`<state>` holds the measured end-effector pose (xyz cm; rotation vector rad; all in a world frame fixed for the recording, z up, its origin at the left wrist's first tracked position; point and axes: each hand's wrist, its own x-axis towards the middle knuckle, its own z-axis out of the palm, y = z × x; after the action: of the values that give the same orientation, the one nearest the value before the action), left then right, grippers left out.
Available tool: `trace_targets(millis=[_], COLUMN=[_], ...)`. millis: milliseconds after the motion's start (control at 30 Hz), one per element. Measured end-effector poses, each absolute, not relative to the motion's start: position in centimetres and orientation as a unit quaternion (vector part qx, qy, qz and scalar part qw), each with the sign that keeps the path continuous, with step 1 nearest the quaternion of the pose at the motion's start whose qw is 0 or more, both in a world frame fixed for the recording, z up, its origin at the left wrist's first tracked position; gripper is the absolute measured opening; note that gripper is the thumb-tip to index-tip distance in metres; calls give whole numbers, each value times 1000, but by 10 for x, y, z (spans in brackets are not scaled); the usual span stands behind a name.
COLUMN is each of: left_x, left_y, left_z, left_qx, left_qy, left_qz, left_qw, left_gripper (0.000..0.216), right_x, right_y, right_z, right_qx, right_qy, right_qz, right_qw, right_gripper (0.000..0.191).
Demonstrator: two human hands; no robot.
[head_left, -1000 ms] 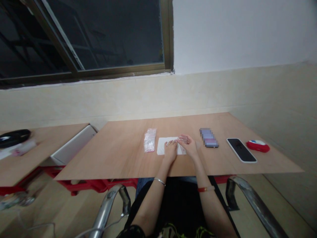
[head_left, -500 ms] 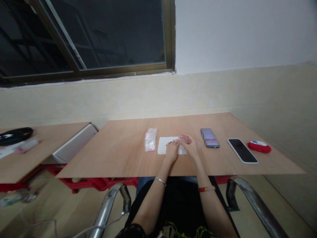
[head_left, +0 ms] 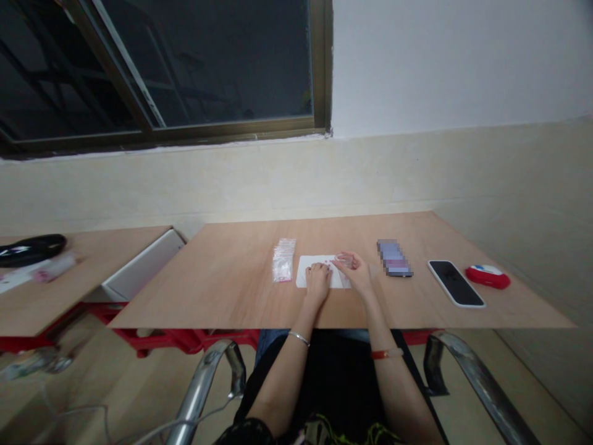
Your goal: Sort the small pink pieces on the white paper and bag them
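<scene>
While a small clear bag (head_left: pixel 343 260) is pinched in the right hand (head_left: pixel 356 274) over the white sheet (head_left: pixel 303 272) on the desk (head_left: pixel 222 278), the left hand (head_left: pixel 318 276) is curled alongside; through a slack pinch the bag could be dropped.

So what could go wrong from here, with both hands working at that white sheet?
Whatever the left hand covers on the white sheet is too small to make out, and tiny pieces could roll onto the table. The small clear bag that the right hand seems to pinch might tip and spill. The stack of small bags lies just beside the left hand, so a sideways sweep might scatter it.
</scene>
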<state>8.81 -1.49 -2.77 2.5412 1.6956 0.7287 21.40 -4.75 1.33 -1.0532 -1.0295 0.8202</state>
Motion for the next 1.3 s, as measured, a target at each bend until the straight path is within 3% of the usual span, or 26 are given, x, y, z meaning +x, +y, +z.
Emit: trace_targets(millis=[300,533,667,867,1300], left_x=[90,83,83,88,84], left_y=[-4,-11,-17,-29,-25], left_z=[-38,-13,22,55,49], left_qx=[829,705,641,681,750], left_qy=[492,484,489,436,400], left_qz=[253,477,555,543,472], left_qw=[86,202,206,227,234], left_gripper=[20,21,23,26,26], right_x=[213,214,209,199,203], right_y=[-44,-41,-40,-37,-36], right_z=[10,1,-1,-3,-3], right_qx=[-462,-457,-455,-478,-468], right_qy=[-446,-456,-471,-514,-530], right_qz=[370,364,374,336,307], right_qw=[671,671,657,627,637], right_gripper=[46,43,45,45,42])
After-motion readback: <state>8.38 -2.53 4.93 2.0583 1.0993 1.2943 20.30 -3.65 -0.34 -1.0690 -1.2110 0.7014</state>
